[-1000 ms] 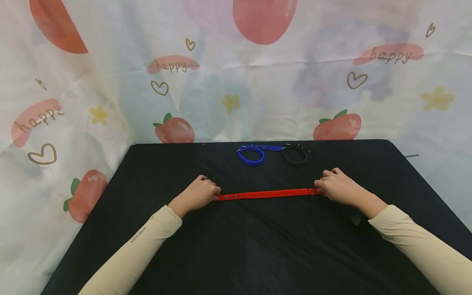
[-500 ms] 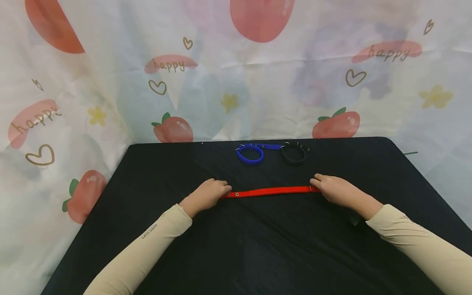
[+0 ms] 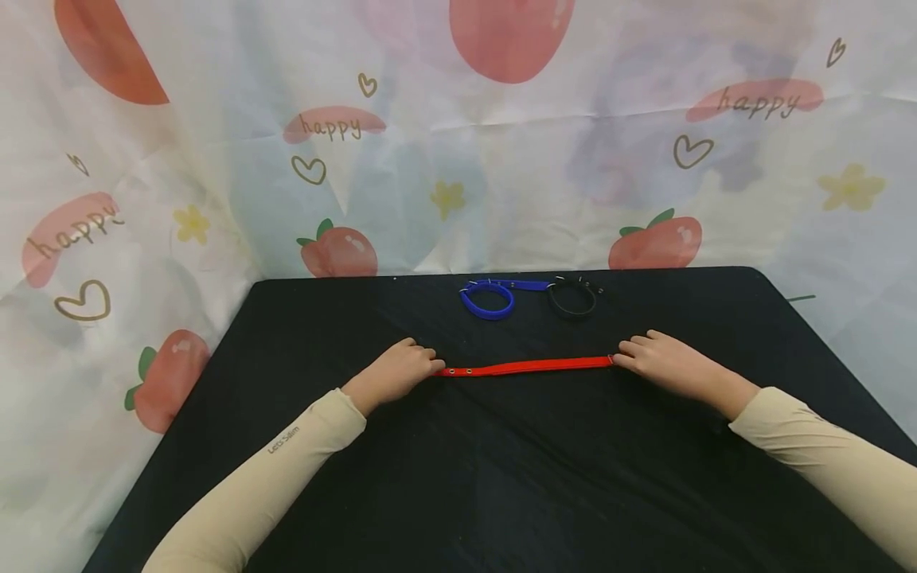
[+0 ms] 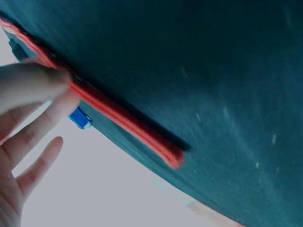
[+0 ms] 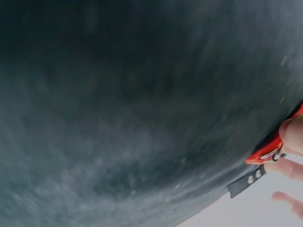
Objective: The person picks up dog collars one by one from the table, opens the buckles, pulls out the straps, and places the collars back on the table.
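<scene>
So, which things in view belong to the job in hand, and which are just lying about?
Job in hand:
red strap, gripped near its ends by left hand and right hand

Apparently just lying about, near the table's far edge:
looped blue strap
looped black strap

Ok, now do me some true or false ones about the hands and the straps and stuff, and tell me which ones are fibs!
1. The red strap runs between the left hand and the right hand. True.
2. The right hand is holding the black loop. False: it pinches an end of the red strap; the black loop lies farther back.
3. In the head view, the blue loop is left of the black loop. True.
4. Everything lies on a white surface. False: the surface is black.
5. The left sleeve has writing on it. True.
</scene>
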Demonstrator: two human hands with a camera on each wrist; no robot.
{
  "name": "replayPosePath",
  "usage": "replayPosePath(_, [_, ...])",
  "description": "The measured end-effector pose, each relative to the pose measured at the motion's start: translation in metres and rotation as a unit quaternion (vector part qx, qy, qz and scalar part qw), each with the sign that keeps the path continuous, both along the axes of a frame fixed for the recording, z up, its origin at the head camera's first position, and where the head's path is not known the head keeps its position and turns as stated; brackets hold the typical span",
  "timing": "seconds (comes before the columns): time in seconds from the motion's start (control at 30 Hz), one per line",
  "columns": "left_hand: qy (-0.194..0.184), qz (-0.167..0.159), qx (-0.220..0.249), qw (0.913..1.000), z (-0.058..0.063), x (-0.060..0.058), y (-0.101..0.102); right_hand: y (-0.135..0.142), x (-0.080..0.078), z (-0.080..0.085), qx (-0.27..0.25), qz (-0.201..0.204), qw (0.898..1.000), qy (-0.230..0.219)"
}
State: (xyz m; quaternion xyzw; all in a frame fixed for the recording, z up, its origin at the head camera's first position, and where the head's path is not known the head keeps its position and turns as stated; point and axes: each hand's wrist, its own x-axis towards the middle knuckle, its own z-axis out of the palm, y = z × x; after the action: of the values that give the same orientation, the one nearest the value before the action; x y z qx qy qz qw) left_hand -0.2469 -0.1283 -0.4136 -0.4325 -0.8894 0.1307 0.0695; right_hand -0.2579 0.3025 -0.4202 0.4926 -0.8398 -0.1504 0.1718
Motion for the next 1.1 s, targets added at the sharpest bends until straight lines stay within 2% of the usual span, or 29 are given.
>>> replayPosePath(0.2, [0.022, -0.018, -0.026, 0.9993, 0.000, -0.005, 0.007, 0.007, -0.002, -0.001, 0.005, 0.001, 1.000, 0.008])
replayPosePath(0.3, [0.021, -0.008, -0.028, 0.9994, 0.002, -0.005, 0.014, 0.006, -0.002, 0.000, -0.004, -0.005, 1.000, -0.005])
replayPosePath(0.4, [-0.005, 0.007, -0.030, 0.9995, 0.007, -0.002, 0.030, 0.003, -0.001, 0.004, -0.008, -0.024, 0.999, -0.023])
replayPosePath(0.5, [-0.040, 0.001, -0.036, 0.9986, 0.008, 0.002, 0.054, 0.001, 0.000, 0.006, -0.005, -0.036, 0.999, -0.032])
replayPosePath(0.6, [-0.043, -0.026, -0.046, 0.9976, 0.005, 0.003, 0.074, -0.001, 0.003, 0.006, -0.007, -0.040, 0.999, -0.026])
replayPosePath(0.7, [-0.032, -0.046, -0.060, 0.9966, 0.001, 0.001, 0.084, -0.004, 0.007, 0.004, -0.005, -0.040, 0.999, -0.018])
replayPosePath(0.83, [-0.013, -0.059, -0.075, 0.9953, -0.002, -0.003, 0.088, -0.006, 0.010, 0.003, -0.001, -0.051, 0.999, -0.011])
replayPosePath(0.9, [-0.009, -0.055, -0.074, 0.9957, 0.000, -0.004, 0.086, -0.008, 0.010, 0.004, -0.005, -0.054, 0.999, -0.004])
replayPosePath(1.1, [-0.054, -0.006, -0.027, 0.9981, 0.001, -0.005, 0.070, -0.012, 0.009, 0.009, -0.033, -0.055, 0.998, -0.003])
